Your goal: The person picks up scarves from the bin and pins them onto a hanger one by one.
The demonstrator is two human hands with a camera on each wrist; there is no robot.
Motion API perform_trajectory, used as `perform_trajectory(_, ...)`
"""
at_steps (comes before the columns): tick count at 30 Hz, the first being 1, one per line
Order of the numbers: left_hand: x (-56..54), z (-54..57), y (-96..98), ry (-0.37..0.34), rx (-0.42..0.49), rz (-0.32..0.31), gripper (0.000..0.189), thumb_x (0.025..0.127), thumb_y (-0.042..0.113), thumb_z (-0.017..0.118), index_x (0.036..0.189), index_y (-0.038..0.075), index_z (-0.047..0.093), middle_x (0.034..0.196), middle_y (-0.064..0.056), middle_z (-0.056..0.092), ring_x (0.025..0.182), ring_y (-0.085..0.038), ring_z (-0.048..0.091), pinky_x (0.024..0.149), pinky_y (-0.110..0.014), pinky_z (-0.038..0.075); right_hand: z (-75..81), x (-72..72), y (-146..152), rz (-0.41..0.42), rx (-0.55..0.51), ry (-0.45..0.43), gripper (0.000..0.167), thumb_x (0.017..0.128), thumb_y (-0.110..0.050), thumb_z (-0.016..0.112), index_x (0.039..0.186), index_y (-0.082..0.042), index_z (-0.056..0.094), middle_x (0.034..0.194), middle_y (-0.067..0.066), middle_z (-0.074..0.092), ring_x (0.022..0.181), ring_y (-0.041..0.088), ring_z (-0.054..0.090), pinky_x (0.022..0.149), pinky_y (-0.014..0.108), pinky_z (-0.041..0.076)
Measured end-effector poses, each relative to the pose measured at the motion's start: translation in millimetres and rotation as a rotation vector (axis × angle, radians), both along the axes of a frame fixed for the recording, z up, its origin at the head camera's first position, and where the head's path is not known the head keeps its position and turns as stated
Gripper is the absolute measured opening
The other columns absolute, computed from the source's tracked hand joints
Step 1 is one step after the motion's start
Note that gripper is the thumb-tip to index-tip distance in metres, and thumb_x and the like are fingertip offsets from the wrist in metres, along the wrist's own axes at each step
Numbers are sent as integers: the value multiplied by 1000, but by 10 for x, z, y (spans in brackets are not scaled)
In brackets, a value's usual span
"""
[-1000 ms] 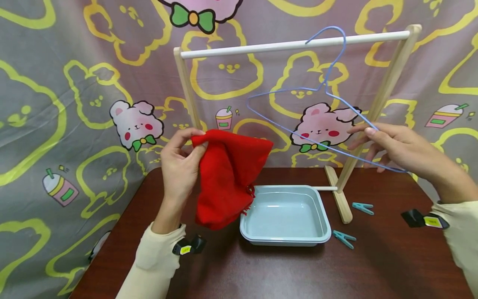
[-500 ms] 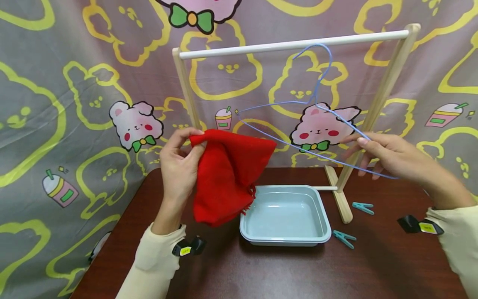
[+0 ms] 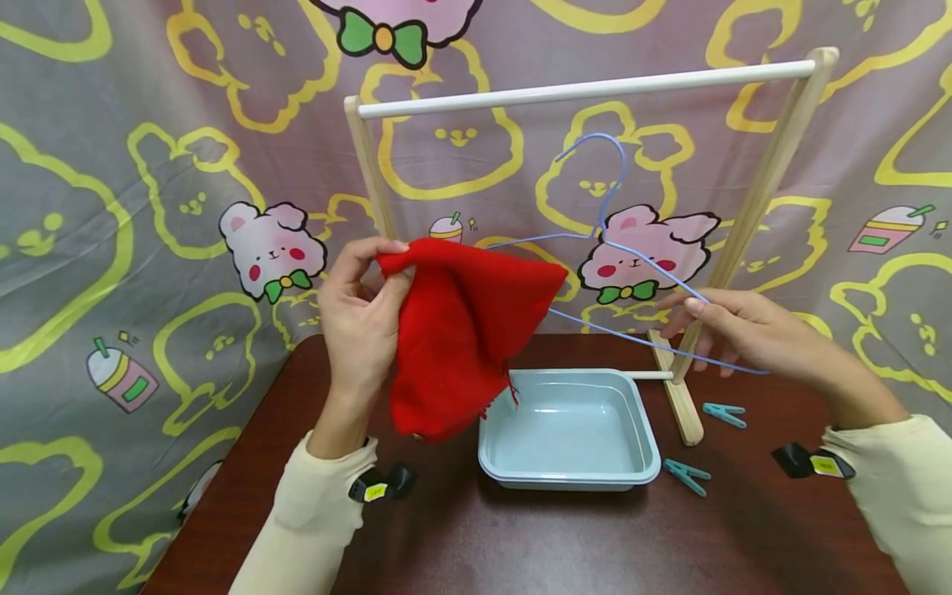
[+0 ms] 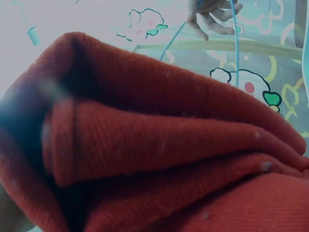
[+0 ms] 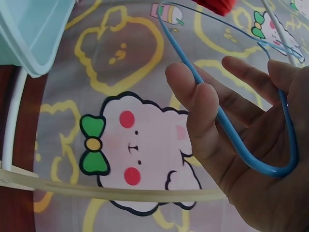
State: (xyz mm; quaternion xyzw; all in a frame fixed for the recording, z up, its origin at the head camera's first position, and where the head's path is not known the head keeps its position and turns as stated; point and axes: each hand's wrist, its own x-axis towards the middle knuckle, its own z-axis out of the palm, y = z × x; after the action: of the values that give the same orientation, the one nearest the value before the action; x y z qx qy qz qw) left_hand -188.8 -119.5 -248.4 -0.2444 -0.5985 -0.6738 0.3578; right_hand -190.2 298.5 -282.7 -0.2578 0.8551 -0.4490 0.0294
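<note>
A folded red scarf [image 3: 461, 339] with a fringed edge hangs from my left hand [image 3: 362, 310], which pinches its upper left corner between thumb and fingers. Its folds fill most of the left wrist view. My right hand [image 3: 751, 330] holds a blue wire hanger [image 3: 597, 135] near its right end, the upper arm of the wire pinched at the thumb. In the right wrist view the rounded end of the hanger [image 5: 260, 167] loops past the palm. The hanger's hook points up, below the rack's bar, and its left end is hidden behind the scarf.
A wooden rack with a white bar [image 3: 521, 96] stands at the back of the dark table [image 3: 580, 545]. In front of it sits a light blue basin [image 3: 568, 478]. Two teal clothespins, one nearer [image 3: 687, 477] and one farther [image 3: 724, 414], lie right of the basin.
My right hand has brought the hanger down and leftward, so its left end now passes behind the scarf. The left hand has raised the scarf slightly, still pinching it.
</note>
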Motion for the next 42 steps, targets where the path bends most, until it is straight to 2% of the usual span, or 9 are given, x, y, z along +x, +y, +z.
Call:
perform_trajectory(4,12,65,37,68,3,-27,17,94,-4,69,112,-7,69,104,-5,73,82,-22,75,82,-35,65,-69,1,-53,20,-1,-26,32,115,-18,37,133,-27,63,106,-6,75,66,25,71,50,38,56)
perform_trajectory(11,46,167,147,141,6,-91,16,94,-7,69,109,-10,67,103,-3,74,84,-24,75,82,-34,65,-223,0,-140,5,23,-95,34,115,-24,38,136,-9,61,107,0,76,65,25,69,49,40,57)
perform_trajectory(19,36,219,258,199,-1,-136,17,92,-8,70,107,-14,64,103,0,76,86,-23,74,78,-30,64,-379,-4,-241,17,66,-122,34,114,-25,42,134,-7,63,112,18,75,65,26,70,52,37,56)
perform_trajectory(25,19,283,351,243,-19,-142,16,91,-10,70,104,-16,62,103,2,76,87,-25,73,75,-29,64,-506,-3,-300,45,64,-208,36,114,-28,43,137,-7,61,115,24,72,67,31,71,53,41,58)
perform_trajectory(30,5,337,433,261,-3,-179,16,91,-12,69,103,-17,61,103,2,75,84,-25,72,76,-29,63,-603,-11,-339,103,28,-265,38,114,-28,42,141,-5,58,115,26,70,67,34,71,56,43,60)
perform_trajectory(33,-8,353,472,268,6,-214,17,90,-14,68,104,-18,59,104,3,74,84,-23,72,75,-27,62,-643,-25,-358,150,-14,-300,38,115,-26,40,141,-2,56,112,26,70,63,36,71,52,44,60)
perform_trajectory(38,-69,328,497,262,-5,-248,18,89,-16,68,104,-19,58,104,5,75,84,-18,72,70,-23,60,-658,-46,-357,209,-61,-337,39,115,-26,37,142,-3,55,108,19,72,62,36,71,45,45,58)
perform_trajectory(42,-147,294,495,240,13,-276,20,89,-18,67,106,-19,57,104,4,75,89,-17,72,77,-24,61,-658,-58,-334,280,-113,-352,39,116,-23,32,142,-4,54,109,24,70,61,35,71,43,43,57)
